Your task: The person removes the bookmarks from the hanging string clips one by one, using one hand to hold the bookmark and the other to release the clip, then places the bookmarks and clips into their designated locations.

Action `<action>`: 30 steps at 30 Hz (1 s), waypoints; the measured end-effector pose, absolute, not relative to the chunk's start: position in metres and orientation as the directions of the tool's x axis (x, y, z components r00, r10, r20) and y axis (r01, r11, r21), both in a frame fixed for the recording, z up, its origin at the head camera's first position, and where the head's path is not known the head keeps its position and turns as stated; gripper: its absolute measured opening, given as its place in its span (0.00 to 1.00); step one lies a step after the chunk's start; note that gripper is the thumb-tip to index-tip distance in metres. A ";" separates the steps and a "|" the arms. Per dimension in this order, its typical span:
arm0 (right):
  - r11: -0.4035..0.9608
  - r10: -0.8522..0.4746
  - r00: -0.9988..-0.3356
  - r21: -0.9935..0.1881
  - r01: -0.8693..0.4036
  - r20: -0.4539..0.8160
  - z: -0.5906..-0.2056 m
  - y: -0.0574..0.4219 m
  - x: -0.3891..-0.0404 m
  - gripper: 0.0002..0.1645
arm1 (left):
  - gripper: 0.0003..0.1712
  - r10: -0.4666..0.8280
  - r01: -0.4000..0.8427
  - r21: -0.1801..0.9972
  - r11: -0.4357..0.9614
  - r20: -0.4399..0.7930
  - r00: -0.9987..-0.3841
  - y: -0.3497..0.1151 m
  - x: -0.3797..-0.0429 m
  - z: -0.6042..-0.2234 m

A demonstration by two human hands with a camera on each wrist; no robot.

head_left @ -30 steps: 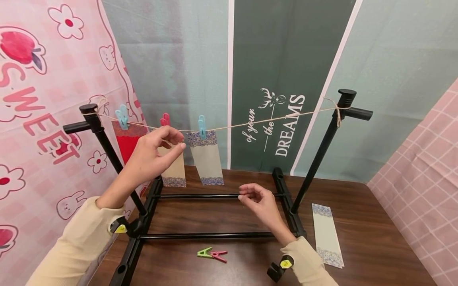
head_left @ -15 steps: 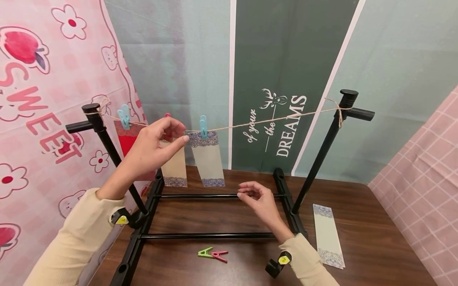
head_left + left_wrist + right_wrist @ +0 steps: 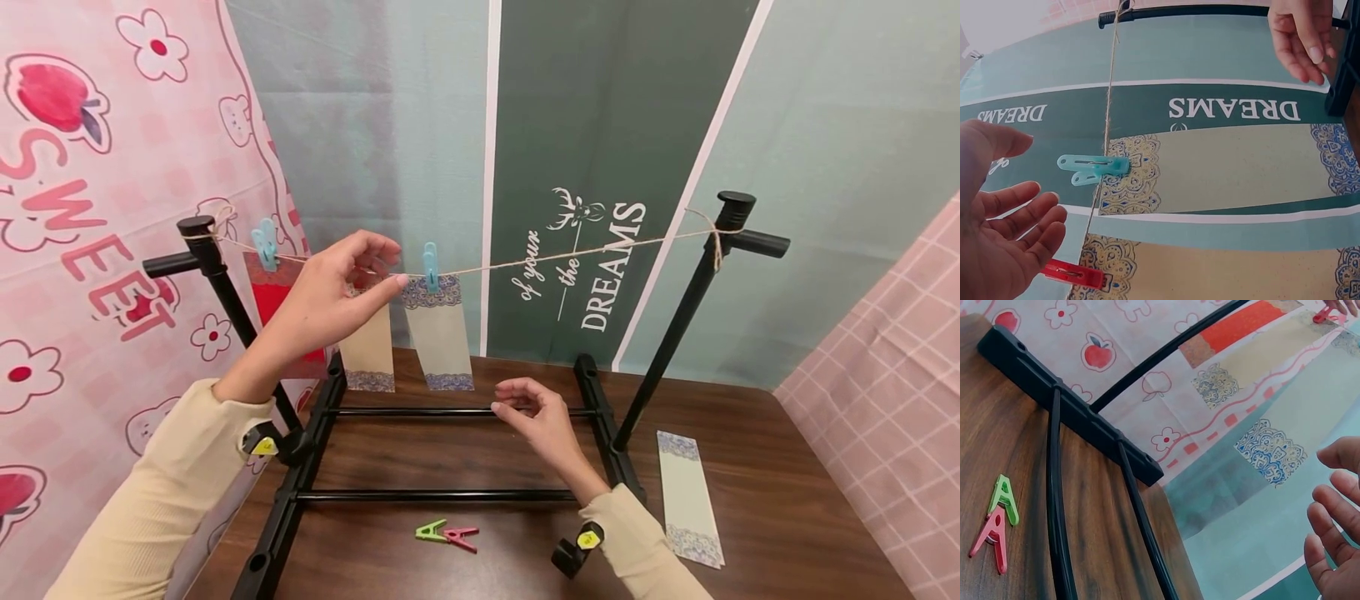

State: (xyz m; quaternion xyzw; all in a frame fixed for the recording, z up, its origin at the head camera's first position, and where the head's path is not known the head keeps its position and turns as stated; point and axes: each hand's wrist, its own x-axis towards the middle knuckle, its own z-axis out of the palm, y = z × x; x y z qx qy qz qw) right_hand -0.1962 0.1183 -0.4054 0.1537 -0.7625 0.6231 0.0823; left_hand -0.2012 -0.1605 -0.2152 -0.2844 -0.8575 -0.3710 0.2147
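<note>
A twine line (image 3: 525, 263) runs between two black posts. From it hang a red card (image 3: 272, 304) under a light-blue clothespin (image 3: 265, 245), a cream card (image 3: 375, 346) under a red clothespin (image 3: 1075, 274), and a pale card (image 3: 444, 337) with blue patterned ends under another light-blue clothespin (image 3: 431, 268). My left hand (image 3: 333, 283) is in front of the cream card, covering its red clothespin in the head view; thumb and fingers are apart, holding nothing. Lower down, my right hand (image 3: 542, 418) hovers before the stand's rear crossbar, fingers loosely bent around nothing.
Green (image 3: 431, 531) and pink (image 3: 461, 539) clothespins lie touching on the wooden table, in front of the near crossbar (image 3: 442, 496). Pale patterned cards (image 3: 688, 498) lie stacked right of the stand. The right post (image 3: 671, 333) rises beside them. Printed cloths hang behind and at both sides.
My left hand has risen slightly and shifted right, toward the pale card's clothespin. My right hand has drifted a little left. The cards and clothespins stay in place.
</note>
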 end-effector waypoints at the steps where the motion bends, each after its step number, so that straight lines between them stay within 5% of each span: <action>1: 0.178 -0.131 -0.939 -0.924 -0.339 0.319 -0.402 0.117 -0.194 0.14 | 0.17 0.323 0.646 0.518 0.561 0.581 -0.747 -0.160 -0.202 -0.215; 11: 0.205 -0.113 -0.944 -0.922 -0.328 0.310 -0.381 0.108 -0.187 0.14 | 0.19 0.286 0.640 0.556 0.531 0.593 -0.752 -0.151 -0.208 -0.210; 30: 0.161 -0.071 -0.941 -0.927 -0.338 0.330 -0.420 0.103 -0.216 0.15 | 0.25 0.321 0.594 0.541 0.596 0.517 -0.793 -0.137 -0.217 -0.207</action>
